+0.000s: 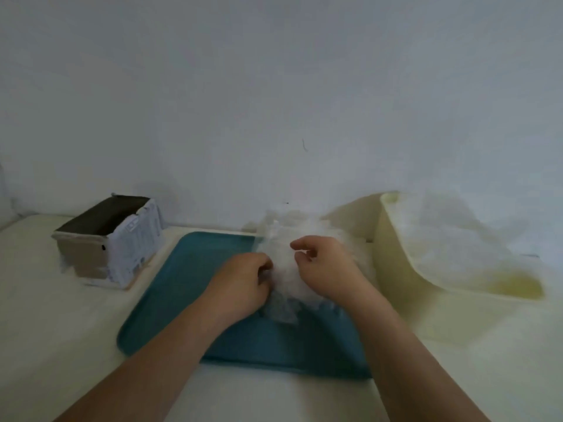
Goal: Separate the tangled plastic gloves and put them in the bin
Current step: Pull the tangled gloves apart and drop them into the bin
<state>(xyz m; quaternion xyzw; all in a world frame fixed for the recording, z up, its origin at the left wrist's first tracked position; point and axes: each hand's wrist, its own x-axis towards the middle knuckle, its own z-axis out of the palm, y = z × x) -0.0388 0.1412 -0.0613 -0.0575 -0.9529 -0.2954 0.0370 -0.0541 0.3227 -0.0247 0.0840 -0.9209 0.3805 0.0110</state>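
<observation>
Head view showed a pale wall (pixel 274 86) filling the upper half, with a cream table (pixel 45 330) running along its foot. On the table lay a teal tray (pixel 182 284), its long side towards the person and its far edge close to the wall. Just beside the tray's right edge stood a cream bin (pixel 393 263). It was blurred, with something pale and filmy inside it that could not be made out. Well to the left of the tray, near the wall, sat an open cardboard box (pixel 122 248) with printed white sides and a dark inside.

A clump of tangled gloves (pixel 285 278), white and translucent, was over the far right part of the tray, near the bin but outside it. Its lower folds hung down to the tray's surface. Both bare forearms reached in from the bottom edge. The left hand (pixel 243 284) gripped the clump's left side, fingers curled into the plastic. The right hand (pixel 326 266) was on the clump's upper right, its fingers bent, with forefinger and thumb pinching at the film. Blur hid the exact contact there.
</observation>
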